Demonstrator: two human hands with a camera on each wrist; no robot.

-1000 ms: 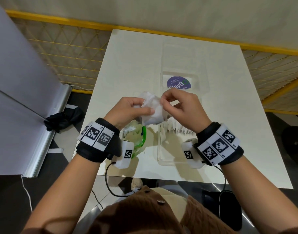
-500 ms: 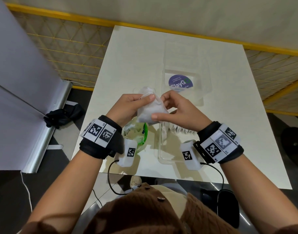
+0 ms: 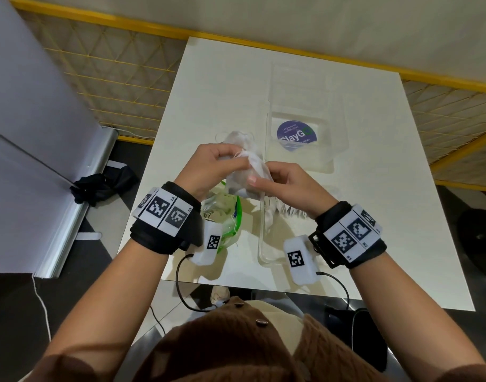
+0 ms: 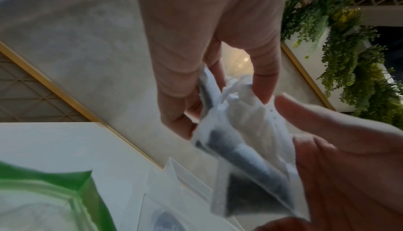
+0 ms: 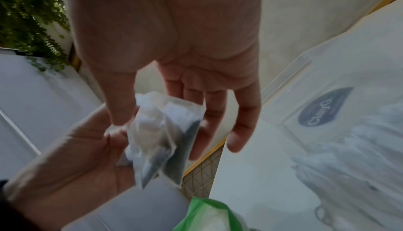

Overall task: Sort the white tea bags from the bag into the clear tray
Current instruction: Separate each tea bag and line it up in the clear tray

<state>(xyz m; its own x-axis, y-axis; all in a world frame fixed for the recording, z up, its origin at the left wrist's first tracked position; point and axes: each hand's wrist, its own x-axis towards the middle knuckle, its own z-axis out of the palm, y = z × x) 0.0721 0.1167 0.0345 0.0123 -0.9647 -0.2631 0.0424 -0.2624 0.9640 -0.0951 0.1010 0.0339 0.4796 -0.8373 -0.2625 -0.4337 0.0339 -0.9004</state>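
White square worktop (image 3: 208, 86) carries everything; above its near half a bunch of white translucent tea bags with dark contents (image 3: 246, 175) is pinched between left hand (image 3: 211, 166) and right hand (image 3: 288, 183); below sit the green-rimmed clear plastic bag (image 3: 230, 216) and, beside it, the clear rectangular plastic tray (image 3: 263, 249) with tea bags inside.

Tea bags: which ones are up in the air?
The bunch of tea bags pinched between left hand and right hand; the others lie in the clear tray.
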